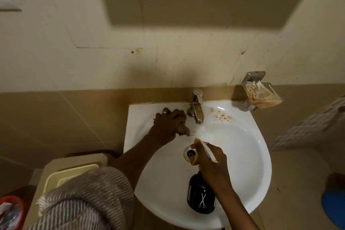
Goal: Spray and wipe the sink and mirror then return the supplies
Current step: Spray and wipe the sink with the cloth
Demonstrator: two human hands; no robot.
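White sink (252, 155) carries a faucet (196, 106) and brown stains (221, 115).

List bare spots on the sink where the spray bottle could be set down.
Bare: the bowl's right slope, between the drain and the sink rim; also the near-left rim below the left hand.
Crowded: the back ledge, with the left hand's cloth, the faucet and brown stains. The right hand holds the spray bottle over the front of the bowl.

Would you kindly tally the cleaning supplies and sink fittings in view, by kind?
Spray bottles: 1, black spray bottle in the right hand
Cloths: 1, brown cloth under the left hand
Taps: 1, tap
Drains: 1, drain
Soap dishes: 1, soap dish
Total: 5
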